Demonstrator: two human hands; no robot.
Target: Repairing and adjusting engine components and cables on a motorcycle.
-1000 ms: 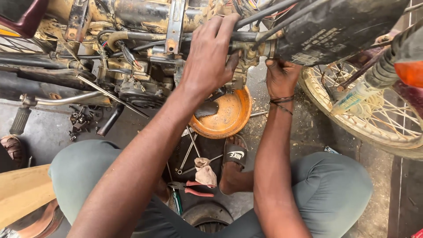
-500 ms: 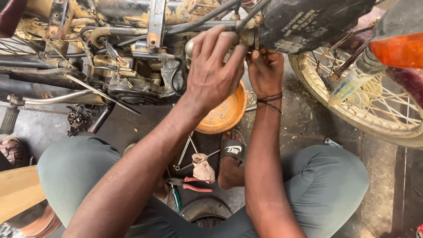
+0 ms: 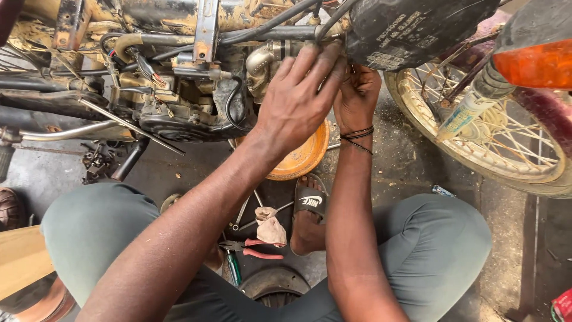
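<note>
Seen from above, squatting beside a dirty motorcycle engine (image 3: 179, 101). Left hand (image 3: 296, 101) spread flat, fingers stretched out and released, fingertips pressing on the metal pipe (image 3: 268, 56) and the edge of the black box (image 3: 411, 27) mounted on the frame. Right hand (image 3: 356, 95) just beside it, touching the left, fingers curled up under the black box; whether anything is pinched there, cannot tell, since the fingertips are hidden. Black bands around the right wrist. Below both hands, on the floor (image 3: 417, 161), an orange bowl (image 3: 301, 156), partly covered by the left wrist. To the right, a spoked wheel (image 3: 506, 149) with an orange lamp (image 3: 539, 62) above it. Between the knees, a foot in a black sandal (image 3: 310, 203), and near it a crumpled rag (image 3: 271, 226), red-handled pliers (image 3: 256, 249) and a few thin wrenches (image 3: 244, 209) lying on the ground. Grey trousers on both bent legs. Thick black hoses (image 3: 268, 27) running across the top of the engine, above the left hand.
</note>
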